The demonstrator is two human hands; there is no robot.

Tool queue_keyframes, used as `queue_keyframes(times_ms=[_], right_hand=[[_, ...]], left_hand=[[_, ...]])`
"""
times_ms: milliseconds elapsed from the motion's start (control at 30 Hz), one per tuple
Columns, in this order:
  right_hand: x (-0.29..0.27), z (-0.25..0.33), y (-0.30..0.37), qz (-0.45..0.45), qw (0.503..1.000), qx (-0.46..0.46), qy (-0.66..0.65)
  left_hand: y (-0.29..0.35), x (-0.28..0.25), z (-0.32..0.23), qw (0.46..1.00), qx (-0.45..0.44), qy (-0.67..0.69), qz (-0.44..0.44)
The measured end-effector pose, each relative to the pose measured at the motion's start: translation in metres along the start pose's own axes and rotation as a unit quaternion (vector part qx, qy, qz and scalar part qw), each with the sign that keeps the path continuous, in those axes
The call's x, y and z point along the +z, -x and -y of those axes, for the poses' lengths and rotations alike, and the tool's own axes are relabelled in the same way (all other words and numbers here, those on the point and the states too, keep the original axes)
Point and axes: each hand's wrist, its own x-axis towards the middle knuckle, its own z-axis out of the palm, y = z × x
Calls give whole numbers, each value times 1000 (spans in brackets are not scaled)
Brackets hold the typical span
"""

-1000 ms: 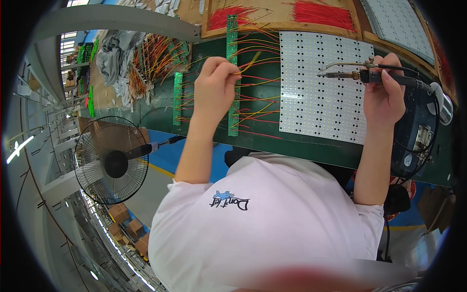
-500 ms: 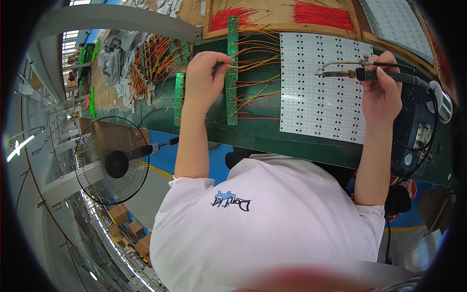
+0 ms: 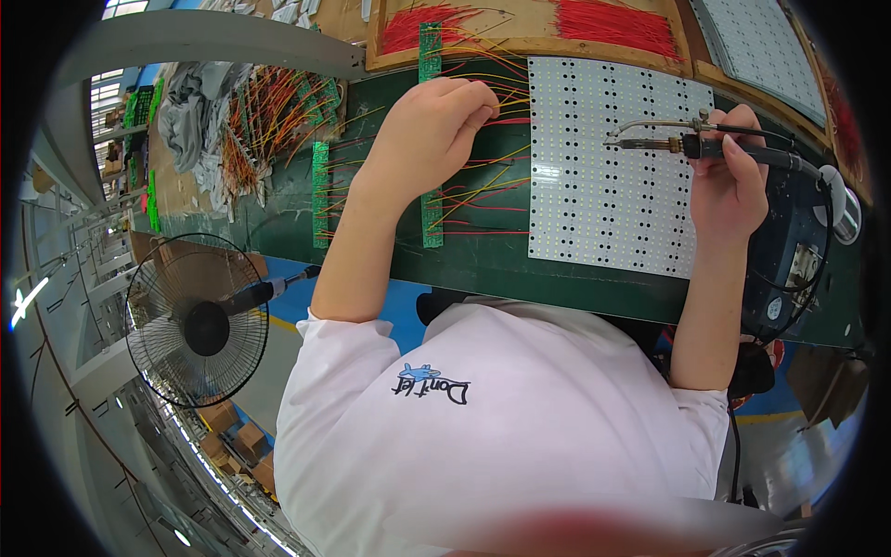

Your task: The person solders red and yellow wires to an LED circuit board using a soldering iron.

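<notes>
My left hand (image 3: pixel 429 135) reaches over the upright green circuit board strip (image 3: pixel 432 218), thumb and forefinger pinched on a wire (image 3: pixel 510 121). Its fingertips are right of the strip, among red and yellow wires running toward a white LED panel (image 3: pixel 566 213). My right hand (image 3: pixel 729 181) grips a soldering iron (image 3: pixel 691 146) with a thin curved feed tube above its barrel. The iron's tip points left, over the panel's upper middle; whether it touches the panel I cannot tell. The middle of the strip is hidden behind my left hand.
A second green strip (image 3: pixel 321 195) with wires lies to the left, near a heap of wired boards (image 3: pixel 278 116). Wooden trays of red wires (image 3: pixel 617 26) stand along the back. At right is a dark blue box (image 3: pixel 789 255) with cables. A fan (image 3: pixel 200 320) stands left.
My left hand has moved right from the strip's edge, out over the wires, still pinched. The view has shifted slightly. My right hand keeps the soldering iron over the panel, almost unmoved.
</notes>
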Motion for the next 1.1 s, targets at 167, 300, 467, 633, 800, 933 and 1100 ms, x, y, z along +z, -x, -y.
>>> queue_keyframes(times_ms=[167,300,467,633,800,933,1100], right_hand=[[-4,-7,-2,28,999,18,-1],[2,-17,-5,41,998,35,20],[26,-11,-5,18,991,67,114],[50,-13,-15,-46,977,98,185],[35,-42,-25,22,990,92,108],[28,-48,-20,66,986,66,137],[38,-51,-15,75,985,42,146]], left_hand=[[-2,12,1,1000,6,-25,2],[0,21,6,1000,22,-8,-13],[1,25,14,999,20,17,-25],[7,27,19,999,31,23,-33],[8,24,23,998,37,10,-53],[10,23,26,998,34,7,-55],[10,27,27,999,35,-8,-32]])
